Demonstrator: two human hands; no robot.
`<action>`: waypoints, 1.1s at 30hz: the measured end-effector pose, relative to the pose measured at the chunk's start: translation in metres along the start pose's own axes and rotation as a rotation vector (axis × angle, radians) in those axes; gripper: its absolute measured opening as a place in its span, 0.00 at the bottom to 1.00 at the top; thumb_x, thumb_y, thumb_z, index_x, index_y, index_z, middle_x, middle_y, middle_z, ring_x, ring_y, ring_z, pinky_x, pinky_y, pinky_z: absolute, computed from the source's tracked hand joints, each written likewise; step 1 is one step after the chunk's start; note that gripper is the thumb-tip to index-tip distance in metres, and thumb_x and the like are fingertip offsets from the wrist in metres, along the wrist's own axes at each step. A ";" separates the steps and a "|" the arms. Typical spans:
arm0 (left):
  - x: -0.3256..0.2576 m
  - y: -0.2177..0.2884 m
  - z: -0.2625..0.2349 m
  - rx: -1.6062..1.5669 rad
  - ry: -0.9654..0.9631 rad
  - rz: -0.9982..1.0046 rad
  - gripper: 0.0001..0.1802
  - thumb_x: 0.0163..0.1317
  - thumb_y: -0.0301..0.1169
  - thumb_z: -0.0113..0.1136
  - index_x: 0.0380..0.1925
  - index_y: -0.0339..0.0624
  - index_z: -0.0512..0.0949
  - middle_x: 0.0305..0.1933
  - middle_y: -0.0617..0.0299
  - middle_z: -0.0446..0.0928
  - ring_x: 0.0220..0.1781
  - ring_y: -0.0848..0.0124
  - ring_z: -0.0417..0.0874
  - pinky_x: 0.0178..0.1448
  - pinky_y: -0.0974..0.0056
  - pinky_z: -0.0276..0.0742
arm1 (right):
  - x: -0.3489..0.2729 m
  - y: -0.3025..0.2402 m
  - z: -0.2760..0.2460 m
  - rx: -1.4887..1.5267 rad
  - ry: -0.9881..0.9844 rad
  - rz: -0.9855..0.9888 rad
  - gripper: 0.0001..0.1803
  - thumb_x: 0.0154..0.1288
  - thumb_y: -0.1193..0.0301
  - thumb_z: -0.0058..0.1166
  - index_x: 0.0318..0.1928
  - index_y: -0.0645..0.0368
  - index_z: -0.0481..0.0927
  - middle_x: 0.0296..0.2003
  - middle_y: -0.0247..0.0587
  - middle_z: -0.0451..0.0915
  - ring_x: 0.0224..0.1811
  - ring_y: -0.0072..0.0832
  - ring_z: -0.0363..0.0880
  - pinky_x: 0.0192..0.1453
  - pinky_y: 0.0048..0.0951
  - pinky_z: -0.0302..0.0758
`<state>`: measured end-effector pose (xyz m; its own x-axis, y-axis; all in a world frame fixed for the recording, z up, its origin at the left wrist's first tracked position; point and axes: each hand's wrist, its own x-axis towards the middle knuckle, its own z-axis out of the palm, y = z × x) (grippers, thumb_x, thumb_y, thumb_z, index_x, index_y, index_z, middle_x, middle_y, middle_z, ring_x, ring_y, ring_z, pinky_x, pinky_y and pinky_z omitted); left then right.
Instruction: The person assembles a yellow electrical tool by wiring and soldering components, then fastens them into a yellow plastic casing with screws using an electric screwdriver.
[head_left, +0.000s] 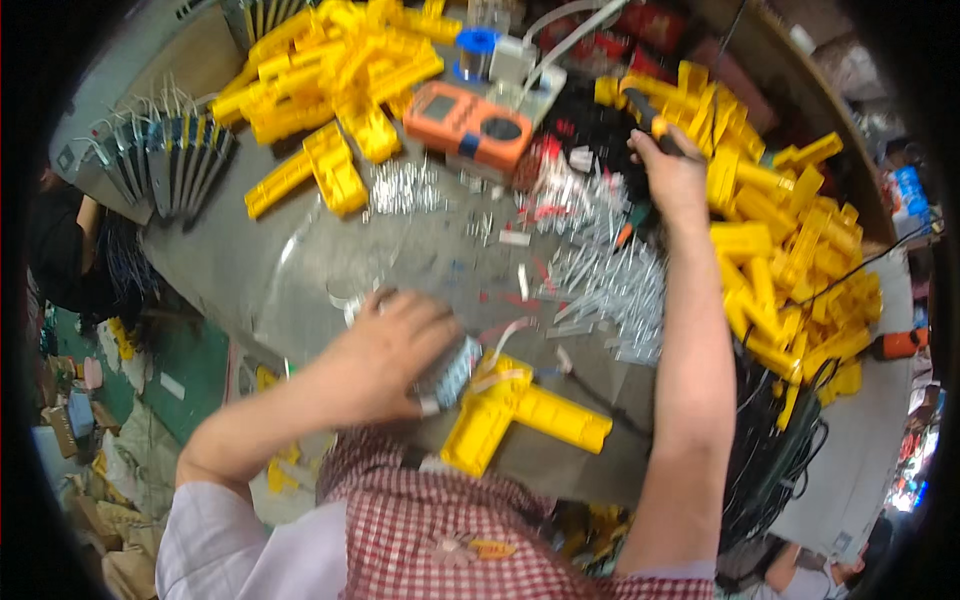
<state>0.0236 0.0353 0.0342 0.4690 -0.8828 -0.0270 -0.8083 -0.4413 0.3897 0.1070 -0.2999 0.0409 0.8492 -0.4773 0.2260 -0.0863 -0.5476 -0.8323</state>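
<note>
My left hand (pixel 390 345) curls over a pale blue-and-white patterned piece (pixel 452 374), whose far side it partly hides. Beside that piece, near my body, lies a yellow T-shaped plastic housing (pixel 515 405) with white and dark wires at it. At the right, my right hand (pixel 678 170) is closed round a tool with a yellow-and-black handle (pixel 648 112); its exact kind is not clear. The hand is above dark material, close to a heap of yellow plastic housings (pixel 770 215).
An orange multimeter (pixel 468 125) stands mid-table near a blue wire spool (pixel 476 52). More yellow housings (pixel 330 65) pile up at the back left. Thin clear tubes (pixel 610 275) and small metal parts (pixel 405 188) lie scattered. Dark cables (pixel 780 480) hang at the right.
</note>
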 end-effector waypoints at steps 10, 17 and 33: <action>0.043 0.045 -0.012 0.022 0.334 0.190 0.28 0.40 0.39 0.67 0.44 0.41 0.74 0.57 0.55 0.68 0.61 0.56 0.67 0.63 0.46 0.56 | -0.199 -0.001 -0.045 -0.208 -0.576 -0.001 0.11 0.53 0.72 0.60 0.36 0.65 0.77 0.32 0.44 0.75 0.37 0.36 0.75 0.41 0.31 0.72; 0.043 0.078 0.004 0.283 0.333 0.263 0.13 0.45 0.32 0.57 0.34 0.43 0.78 0.54 0.58 0.71 0.60 0.62 0.68 0.65 0.40 0.50 | -0.223 -0.026 -0.076 0.072 -0.594 0.240 0.08 0.57 0.75 0.56 0.38 0.65 0.78 0.30 0.41 0.79 0.30 0.26 0.77 0.35 0.25 0.72; 0.014 0.021 0.025 -0.552 0.439 -0.027 0.07 0.52 0.29 0.61 0.30 0.38 0.78 0.27 0.58 0.75 0.34 0.62 0.78 0.61 0.55 0.66 | -0.206 -0.061 -0.020 -0.069 -0.396 -0.155 0.06 0.54 0.75 0.60 0.34 0.62 0.82 0.22 0.39 0.75 0.24 0.26 0.73 0.30 0.25 0.69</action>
<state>0.0044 0.0098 0.0194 0.6804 -0.6750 0.2854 -0.5505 -0.2136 0.8071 -0.0728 -0.1823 0.0556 0.9882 -0.0922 0.1224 0.0347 -0.6434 -0.7647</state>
